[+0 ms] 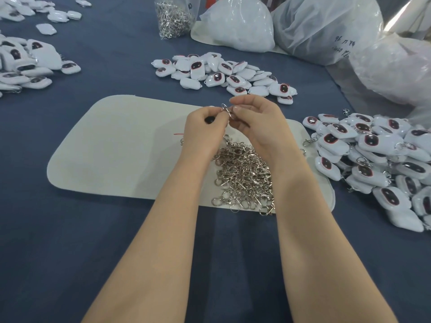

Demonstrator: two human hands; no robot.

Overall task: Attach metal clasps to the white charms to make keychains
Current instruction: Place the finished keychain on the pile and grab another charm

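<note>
Both hands meet above the white mat (112, 145). My left hand (205, 129) and my right hand (256, 120) pinch one silver metal clasp (226, 110) between their fingertips. A dark patch shows inside my left hand's fingers; I cannot tell what it is. A heap of loose clasps (242, 176) lies on the mat under my wrists. Behind the hands is a pile of white charms with dark red faces (224, 73). At the right lies a bigger charm pile (377, 159), several with clasps on them.
More charms are heaped at the left edge (25, 64) and far left corner (21, 8). A clear bag of clasps (173, 18) stands at the back, beside large white plastic bags (303, 26). The blue tablecloth (116, 57) shows between the piles.
</note>
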